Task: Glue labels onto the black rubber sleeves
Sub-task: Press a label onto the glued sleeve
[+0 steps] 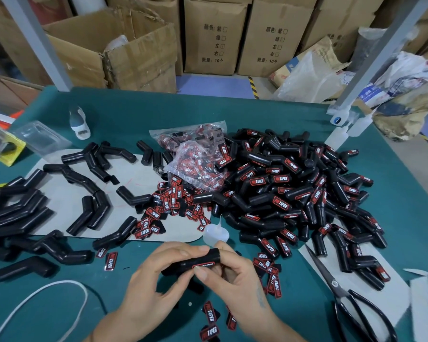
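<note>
Both hands' grips clamp one black sleeve [193,261]: left hand [156,280], right hand [235,275] thumb on label [204,265].

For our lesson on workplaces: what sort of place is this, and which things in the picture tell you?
Probably a small factory or warehouse packing bench. A big pile of labelled sleeves covers the green table, stacked cartons stand behind, and both hands press a label onto one sleeve.
</note>
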### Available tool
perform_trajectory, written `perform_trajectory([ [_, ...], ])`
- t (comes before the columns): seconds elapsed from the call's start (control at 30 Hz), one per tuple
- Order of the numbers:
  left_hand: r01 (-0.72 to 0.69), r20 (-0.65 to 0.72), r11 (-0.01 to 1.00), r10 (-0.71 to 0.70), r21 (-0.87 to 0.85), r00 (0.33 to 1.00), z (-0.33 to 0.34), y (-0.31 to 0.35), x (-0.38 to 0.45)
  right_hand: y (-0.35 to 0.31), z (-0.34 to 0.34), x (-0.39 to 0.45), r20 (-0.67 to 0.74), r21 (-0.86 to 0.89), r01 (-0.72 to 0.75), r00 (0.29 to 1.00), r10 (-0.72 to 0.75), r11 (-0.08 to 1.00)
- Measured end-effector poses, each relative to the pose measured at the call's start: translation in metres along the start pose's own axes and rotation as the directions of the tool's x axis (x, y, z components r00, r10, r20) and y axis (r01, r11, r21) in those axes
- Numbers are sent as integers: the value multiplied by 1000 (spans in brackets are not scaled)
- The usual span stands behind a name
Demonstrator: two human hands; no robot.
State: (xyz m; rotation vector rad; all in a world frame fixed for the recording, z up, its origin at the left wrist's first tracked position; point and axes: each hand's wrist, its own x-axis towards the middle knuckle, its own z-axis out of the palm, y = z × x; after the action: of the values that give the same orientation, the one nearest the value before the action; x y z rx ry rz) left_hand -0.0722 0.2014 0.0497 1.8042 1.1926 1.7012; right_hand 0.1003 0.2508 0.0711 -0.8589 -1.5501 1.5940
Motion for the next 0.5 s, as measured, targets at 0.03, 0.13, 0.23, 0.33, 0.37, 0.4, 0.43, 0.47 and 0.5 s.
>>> perform_trajectory([
  [0.03,-5,-1,1000,5,5,1000,0,0,0,0,1,0,-4,18,-6,1000,6,1000],
  [0.13,-10,3,1000,10,17,1000,0,0,-1,2,3,-2,-9,71,-26,1000,27,997],
  [0.23,-4,2,1000,4,22,1000,1,0,-2,2,3,-2,-18,90,-49,999,50,995],
  [0.33,8,-4,1000,-8,23,1000,2,0,-3,1,4,-3,-15,116,-57,998,59,992],
  [0.37,17,-10,999,-17,28,1000,2,0,-3,1,5,-3,-12,132,-56,998,58,990],
  [0.4,24,-13,999,-24,34,1000,2,0,-3,0,5,-4,-7,146,-57,998,59,988],
  [0.43,29,-14,999,-28,40,999,2,0,-4,0,5,-3,-1,153,-62,998,63,986],
  [0.47,30,-12,998,-29,48,999,2,0,-4,-1,5,-3,2,153,-71,997,71,986],
  [0.5,27,-10,998,-26,57,1000,2,0,-4,-1,5,-3,-1,148,-81,997,82,986],
])
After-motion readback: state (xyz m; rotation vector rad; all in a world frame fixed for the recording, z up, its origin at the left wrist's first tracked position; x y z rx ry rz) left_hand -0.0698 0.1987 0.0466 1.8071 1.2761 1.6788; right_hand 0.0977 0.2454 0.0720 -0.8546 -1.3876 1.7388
